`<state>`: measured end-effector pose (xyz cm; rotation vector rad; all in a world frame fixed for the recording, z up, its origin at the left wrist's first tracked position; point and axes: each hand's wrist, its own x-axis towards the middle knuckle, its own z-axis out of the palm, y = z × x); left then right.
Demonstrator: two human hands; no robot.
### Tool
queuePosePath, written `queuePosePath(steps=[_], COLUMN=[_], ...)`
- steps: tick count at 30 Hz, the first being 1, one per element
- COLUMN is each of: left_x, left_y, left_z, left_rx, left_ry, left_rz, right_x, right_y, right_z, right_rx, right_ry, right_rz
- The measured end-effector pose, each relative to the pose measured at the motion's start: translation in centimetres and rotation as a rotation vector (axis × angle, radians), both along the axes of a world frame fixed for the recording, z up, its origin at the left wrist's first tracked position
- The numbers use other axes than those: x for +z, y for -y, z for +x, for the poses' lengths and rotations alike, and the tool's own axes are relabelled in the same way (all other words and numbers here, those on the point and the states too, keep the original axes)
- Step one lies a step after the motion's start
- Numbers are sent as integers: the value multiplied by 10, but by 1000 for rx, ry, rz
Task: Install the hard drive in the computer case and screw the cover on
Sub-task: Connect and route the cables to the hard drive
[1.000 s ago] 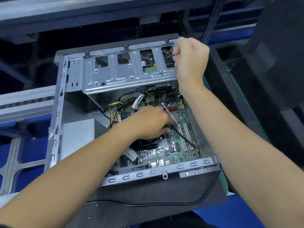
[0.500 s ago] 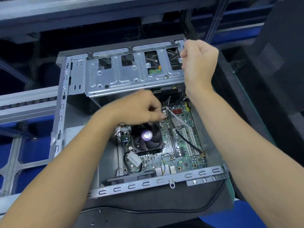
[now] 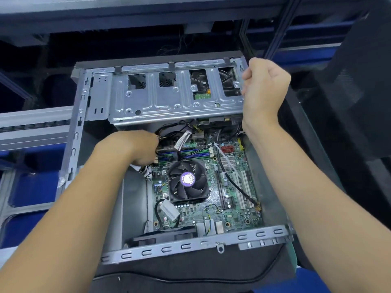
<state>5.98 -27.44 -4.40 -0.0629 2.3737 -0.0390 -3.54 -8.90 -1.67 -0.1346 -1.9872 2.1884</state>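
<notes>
The open computer case [image 3: 74, 132] lies on its side with the motherboard [image 3: 232, 210] and the black CPU fan [image 3: 187, 180] exposed. A grey metal drive cage [image 3: 165, 100] stands tilted up at the far end; parts of a drive show through its cut-outs. My right hand [image 3: 264, 89] grips the cage's right edge. My left hand [image 3: 137, 146] reaches under the cage among the cables [image 3: 184, 138] near the memory slots, with its fingers curled and hidden, so what they hold cannot be told.
The case rests on a dark mat [image 3: 190, 273] with a black cable [image 3: 211, 279] along its near side. A dark panel [image 3: 359, 102] leans at the right. Grey metal rails [image 3: 31, 127] and blue surfaces lie at the left.
My left hand has moved from over the CPU fan up and left to the cables beneath the cage, uncovering the fan. The right hand stays on the cage edge.
</notes>
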Motion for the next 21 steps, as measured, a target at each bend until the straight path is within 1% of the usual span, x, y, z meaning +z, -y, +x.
queuePosePath(steps=[2, 7, 14, 18, 21], left_x=[-6, -13, -13, -15, -16], left_y=[5, 14, 26, 31, 33], left_z=[-1, -5, -5, -6, -6], left_rx=[41, 125, 188, 294, 317], left_ry=[36, 4, 48, 47, 56], left_rz=[13, 71, 82, 176, 189], right_x=[-1, -1, -3, -6, -8], right_y=[1, 2, 3, 3, 4], right_z=[0, 2, 1, 0, 0], right_rx=[2, 4, 15, 28, 39], right_ry=[-10, -38, -60, -76, -91], right_rz=[10, 60, 118, 128, 147])
